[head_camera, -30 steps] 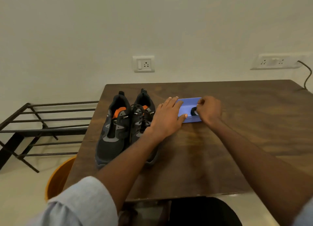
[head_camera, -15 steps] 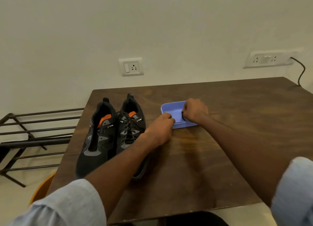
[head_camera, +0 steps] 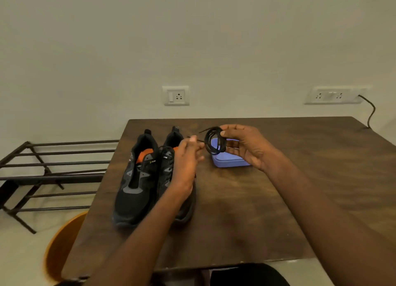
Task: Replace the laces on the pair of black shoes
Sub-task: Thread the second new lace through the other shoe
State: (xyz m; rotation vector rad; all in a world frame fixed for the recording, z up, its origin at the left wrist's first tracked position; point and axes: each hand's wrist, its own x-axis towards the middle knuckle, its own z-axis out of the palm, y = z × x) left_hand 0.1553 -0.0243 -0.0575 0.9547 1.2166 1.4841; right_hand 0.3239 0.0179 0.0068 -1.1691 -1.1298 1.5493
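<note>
right hand (head_camera: 246,146) pinches coiled lace (head_camera: 214,143) upright; left hand (head_camera: 188,154) pinches its end; shoes (head_camera: 137,178) point toeward the person.

I have one view only, a wide-angle camera on the wearer's head. It looks forward and down across the wooden table (head_camera: 278,200) toward the wall (head_camera: 192,39) behind it. Both forearms enter from the bottom edge, near the lens. No second view overlaps it.
</note>
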